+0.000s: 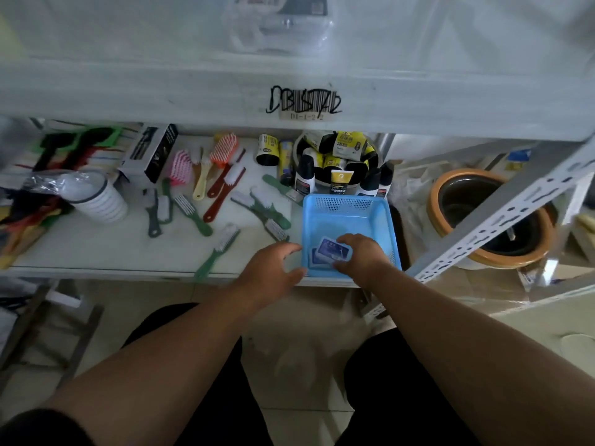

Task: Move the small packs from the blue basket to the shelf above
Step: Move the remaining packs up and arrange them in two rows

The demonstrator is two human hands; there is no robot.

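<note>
A light blue plastic basket (349,209) sits on the white lower shelf near its front edge. A few small blue packs (331,252) lie stacked in its near corner. My right hand (362,254) is inside the basket, its fingers closed around the top pack. My left hand (273,268) is at the basket's near left corner, thumb and fingers spread and touching the rim. The shelf above (193,88) runs across the top of the view as a white beam with a barcode label.
Several brushes (222,175) are scattered on the lower shelf left of the basket. Bottles and tubes (335,162) crowd behind it. A white cup (99,197) lies at the left. A perforated metal upright (502,214) slants at the right, over a brown pot (467,188).
</note>
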